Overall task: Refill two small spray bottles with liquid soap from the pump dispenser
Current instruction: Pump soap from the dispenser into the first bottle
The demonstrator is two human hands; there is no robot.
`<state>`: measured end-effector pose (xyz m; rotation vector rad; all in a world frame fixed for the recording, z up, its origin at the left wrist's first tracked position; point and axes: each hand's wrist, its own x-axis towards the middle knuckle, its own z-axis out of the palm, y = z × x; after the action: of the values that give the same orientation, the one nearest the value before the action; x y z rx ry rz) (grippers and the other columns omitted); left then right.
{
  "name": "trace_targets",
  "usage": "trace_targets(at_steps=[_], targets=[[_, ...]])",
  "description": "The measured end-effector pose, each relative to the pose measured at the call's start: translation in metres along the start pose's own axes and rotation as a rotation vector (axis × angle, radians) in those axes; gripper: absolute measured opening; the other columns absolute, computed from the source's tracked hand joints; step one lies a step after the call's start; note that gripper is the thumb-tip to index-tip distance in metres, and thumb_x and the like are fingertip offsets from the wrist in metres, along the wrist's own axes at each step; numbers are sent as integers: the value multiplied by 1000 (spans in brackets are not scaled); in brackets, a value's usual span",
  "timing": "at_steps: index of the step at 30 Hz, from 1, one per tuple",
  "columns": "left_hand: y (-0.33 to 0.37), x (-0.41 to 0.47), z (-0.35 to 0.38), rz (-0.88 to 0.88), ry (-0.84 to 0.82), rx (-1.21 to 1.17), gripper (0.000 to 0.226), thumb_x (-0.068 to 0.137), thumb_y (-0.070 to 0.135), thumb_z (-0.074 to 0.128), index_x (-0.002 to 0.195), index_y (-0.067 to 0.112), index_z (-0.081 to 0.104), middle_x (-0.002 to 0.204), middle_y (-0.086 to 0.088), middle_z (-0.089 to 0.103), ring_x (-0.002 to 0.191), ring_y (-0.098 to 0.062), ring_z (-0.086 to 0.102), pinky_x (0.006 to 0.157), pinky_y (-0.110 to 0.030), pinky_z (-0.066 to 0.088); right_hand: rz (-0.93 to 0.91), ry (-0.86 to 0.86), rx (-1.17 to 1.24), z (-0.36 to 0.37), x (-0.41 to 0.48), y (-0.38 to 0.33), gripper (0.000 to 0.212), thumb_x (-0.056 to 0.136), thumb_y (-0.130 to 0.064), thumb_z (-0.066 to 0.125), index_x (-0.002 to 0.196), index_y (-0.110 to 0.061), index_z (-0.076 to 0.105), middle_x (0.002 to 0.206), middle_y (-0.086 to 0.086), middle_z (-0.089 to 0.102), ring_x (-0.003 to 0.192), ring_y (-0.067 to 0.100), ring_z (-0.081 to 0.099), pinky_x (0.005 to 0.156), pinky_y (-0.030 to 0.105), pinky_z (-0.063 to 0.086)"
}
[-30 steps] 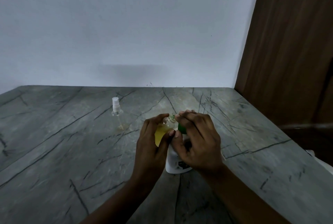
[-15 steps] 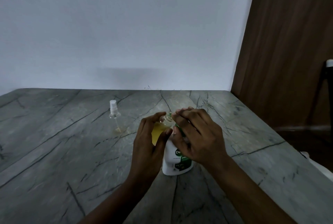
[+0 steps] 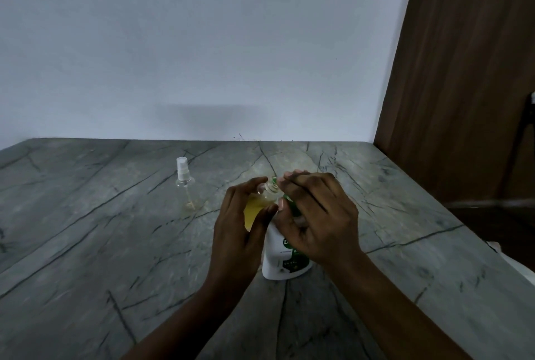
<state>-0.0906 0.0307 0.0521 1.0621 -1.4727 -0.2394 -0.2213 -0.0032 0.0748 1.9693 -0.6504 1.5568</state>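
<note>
One dispenser (image 3: pixel 278 258), one held bottle (image 3: pixel 256 205), one standing bottle (image 3: pixel 185 186)

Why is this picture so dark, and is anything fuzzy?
Head view: dim, bluish light leaves the left hand on the open bottle and right hand on the pump dispenser dark; the table near them smears slightly; the capped spray bottle looks sharper; the wide lens tilts the wooden door.
</note>
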Motion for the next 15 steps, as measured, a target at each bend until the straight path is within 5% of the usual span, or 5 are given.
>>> trace_targets(at_steps=[15], targets=[[-6, -6, 1, -18, -27, 20, 37, 83, 44, 46, 118, 32, 49, 111, 13, 54, 102, 0, 54, 81, -10, 43, 79, 5, 17, 2, -8, -7, 20, 81, -12, 60, 85, 2, 74, 88, 12, 70, 87, 20, 61, 82, 20, 45]])
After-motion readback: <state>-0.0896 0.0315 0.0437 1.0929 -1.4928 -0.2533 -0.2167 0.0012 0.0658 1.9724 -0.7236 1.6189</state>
